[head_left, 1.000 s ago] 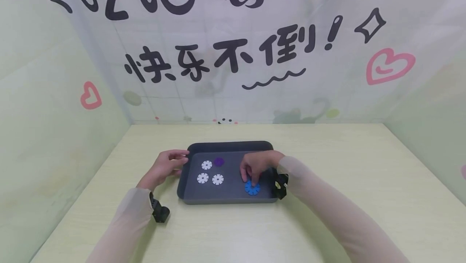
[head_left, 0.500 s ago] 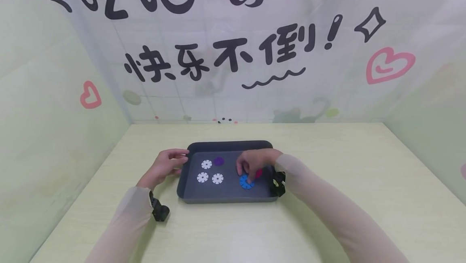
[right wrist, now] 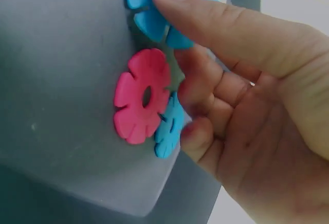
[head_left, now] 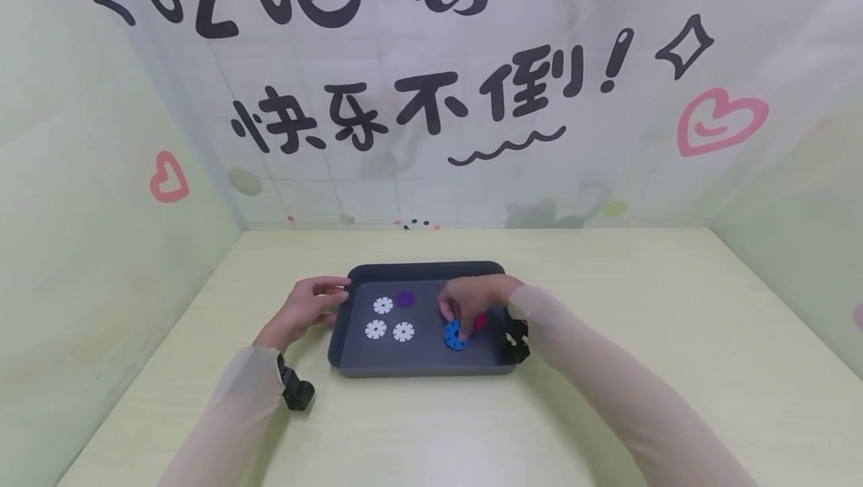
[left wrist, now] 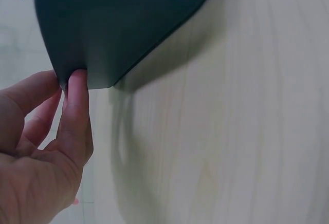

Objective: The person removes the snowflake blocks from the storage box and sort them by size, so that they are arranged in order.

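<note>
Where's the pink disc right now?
The pink disc lies toward the right end of the tray in the head view, partly hidden by the right hand, which pinches a blue disc. The right wrist view shows it beside another blue disc.

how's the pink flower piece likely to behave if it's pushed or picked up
The pink flower piece looks thin and flat, so it'll probably slide rather than roll. Its crisp petals suggest stiff plastic, likely light given the slim body.
</note>
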Motion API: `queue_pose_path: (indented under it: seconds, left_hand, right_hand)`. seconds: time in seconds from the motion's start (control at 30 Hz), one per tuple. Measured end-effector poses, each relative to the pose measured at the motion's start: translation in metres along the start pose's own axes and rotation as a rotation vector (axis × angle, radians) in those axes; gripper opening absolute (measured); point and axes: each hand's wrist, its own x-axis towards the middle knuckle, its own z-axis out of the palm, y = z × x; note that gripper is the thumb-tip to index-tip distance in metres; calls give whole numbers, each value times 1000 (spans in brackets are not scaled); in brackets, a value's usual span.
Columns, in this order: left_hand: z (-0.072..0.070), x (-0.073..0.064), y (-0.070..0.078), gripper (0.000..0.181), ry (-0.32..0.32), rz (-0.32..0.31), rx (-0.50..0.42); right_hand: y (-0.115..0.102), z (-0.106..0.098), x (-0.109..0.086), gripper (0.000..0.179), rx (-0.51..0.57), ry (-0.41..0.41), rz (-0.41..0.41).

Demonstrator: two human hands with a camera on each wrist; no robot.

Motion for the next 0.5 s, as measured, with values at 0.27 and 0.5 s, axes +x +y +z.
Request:
queue_pose_path:
  seconds: [0.27, 0.5]
  left_hand:
    - [0, 0, -1, 40, -5, 10, -10]
    - [-1, 1, -2, 40, -8, 13, -16]
  right_hand:
    - [9, -20, -22, 19, 127, 151, -124]
    - [37, -36, -64, 16, 162, 323, -91]
